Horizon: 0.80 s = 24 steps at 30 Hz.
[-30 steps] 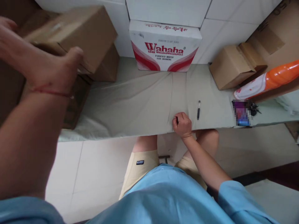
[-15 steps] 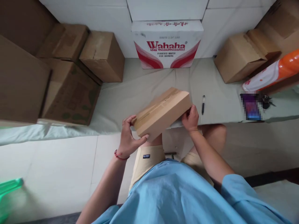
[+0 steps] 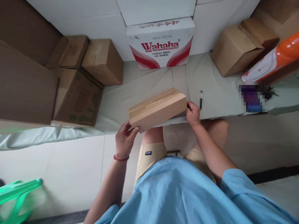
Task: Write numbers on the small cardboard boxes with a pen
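Observation:
A long, flat brown cardboard box with tape along its top is held at both ends, slanting up to the right at the front edge of the cloth-covered table. My left hand grips its lower left corner, thumb on the near side and fingers partly hidden behind. At the right end, my right hand pinches the box's corner; some of its fingertips are out of sight. A black-and-clear pen lies just right of that hand.
Behind the held box stands a white-and-red Wahaha carton. Brown cartons are stacked at left, with another carton at right. An orange-and-white cylinder, a blurred-out phone and keys lie at right. A green plastic stool is on the floor.
The box has turned to a flatter slant, its left end moving up and away from me. My left hand has shifted with it, and its fingers have closed in at the corner.

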Each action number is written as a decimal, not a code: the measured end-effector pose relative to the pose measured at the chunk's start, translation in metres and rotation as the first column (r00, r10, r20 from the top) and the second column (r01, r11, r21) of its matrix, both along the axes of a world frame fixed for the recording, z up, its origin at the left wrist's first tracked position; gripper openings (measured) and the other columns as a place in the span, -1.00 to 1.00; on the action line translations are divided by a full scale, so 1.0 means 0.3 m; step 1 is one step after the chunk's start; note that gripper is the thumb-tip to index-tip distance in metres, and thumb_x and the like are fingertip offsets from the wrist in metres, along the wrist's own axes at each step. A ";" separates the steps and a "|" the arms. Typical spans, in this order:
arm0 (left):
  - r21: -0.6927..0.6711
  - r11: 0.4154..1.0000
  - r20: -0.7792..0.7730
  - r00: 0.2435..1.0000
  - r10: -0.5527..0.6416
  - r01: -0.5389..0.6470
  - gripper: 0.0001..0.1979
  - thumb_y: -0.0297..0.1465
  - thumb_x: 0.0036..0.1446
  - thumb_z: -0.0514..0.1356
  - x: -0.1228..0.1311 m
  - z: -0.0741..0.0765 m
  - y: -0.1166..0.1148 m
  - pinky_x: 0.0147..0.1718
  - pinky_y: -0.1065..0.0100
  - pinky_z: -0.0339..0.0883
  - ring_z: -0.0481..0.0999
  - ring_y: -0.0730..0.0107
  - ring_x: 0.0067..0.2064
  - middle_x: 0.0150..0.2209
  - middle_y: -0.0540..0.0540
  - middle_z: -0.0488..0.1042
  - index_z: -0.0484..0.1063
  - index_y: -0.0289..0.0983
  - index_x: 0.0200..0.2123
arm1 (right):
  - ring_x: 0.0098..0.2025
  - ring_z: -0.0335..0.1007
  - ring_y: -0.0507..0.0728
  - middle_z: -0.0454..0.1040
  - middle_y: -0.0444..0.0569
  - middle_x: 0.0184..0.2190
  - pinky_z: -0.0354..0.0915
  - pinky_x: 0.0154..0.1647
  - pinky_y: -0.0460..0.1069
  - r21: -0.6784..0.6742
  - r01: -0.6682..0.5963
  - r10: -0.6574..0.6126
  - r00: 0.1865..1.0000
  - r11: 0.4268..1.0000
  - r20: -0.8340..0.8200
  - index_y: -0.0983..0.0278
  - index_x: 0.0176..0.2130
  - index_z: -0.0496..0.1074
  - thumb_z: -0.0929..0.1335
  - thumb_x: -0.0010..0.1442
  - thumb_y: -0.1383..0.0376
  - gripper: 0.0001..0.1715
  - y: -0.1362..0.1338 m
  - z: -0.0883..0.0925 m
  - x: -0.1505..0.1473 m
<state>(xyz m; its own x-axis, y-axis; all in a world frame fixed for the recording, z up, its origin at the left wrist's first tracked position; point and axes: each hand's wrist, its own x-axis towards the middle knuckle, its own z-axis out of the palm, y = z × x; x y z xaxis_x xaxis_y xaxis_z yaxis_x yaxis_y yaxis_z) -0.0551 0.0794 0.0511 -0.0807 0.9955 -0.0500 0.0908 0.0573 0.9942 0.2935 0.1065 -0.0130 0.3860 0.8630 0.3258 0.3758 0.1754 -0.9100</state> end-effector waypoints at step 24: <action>0.038 0.976 0.126 0.970 0.208 -0.214 -0.63 -0.16 -0.04 0.56 -0.001 0.088 -0.005 -0.10 0.28 0.59 0.69 0.22 -0.05 -0.12 -0.13 0.70 0.68 -0.19 -0.19 | 0.01 0.54 0.13 0.58 0.05 0.08 0.54 0.04 0.08 0.028 -0.347 0.346 0.922 0.938 -0.175 0.12 0.16 0.60 0.44 0.21 0.21 -0.48 0.011 -0.015 0.072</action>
